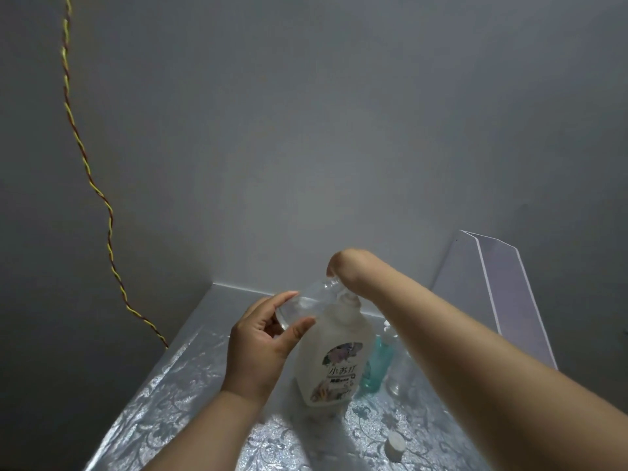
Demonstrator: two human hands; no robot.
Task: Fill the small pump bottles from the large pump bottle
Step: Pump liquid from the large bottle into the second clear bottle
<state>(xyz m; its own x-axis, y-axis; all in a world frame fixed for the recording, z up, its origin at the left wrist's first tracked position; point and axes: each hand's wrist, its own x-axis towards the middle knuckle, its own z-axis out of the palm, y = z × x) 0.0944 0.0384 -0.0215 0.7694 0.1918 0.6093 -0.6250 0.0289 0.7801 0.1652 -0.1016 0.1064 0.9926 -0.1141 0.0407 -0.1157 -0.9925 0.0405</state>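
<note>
1. Your left hand (261, 345) grips a clear small bottle (306, 300), tilted, its mouth at the top of the large bottle (336, 355).
2. Your right hand (343, 266) bends over that top; its fingers are hidden, so its grip cannot be told.
3. The large bottle stands on the surface (190, 385), with a teal bottle (375, 365) just beside it.

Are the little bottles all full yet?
Not yet. Done: a white cap lies off on the table. In hand: the left hand holds a small clear bottle, seemingly empty, tilted with its mouth at the large white bottle's pump, and the right hand is on top of the pump. Left: a teal bottle and a second clear bottle wait beside it; their fill is unclear.
</note>
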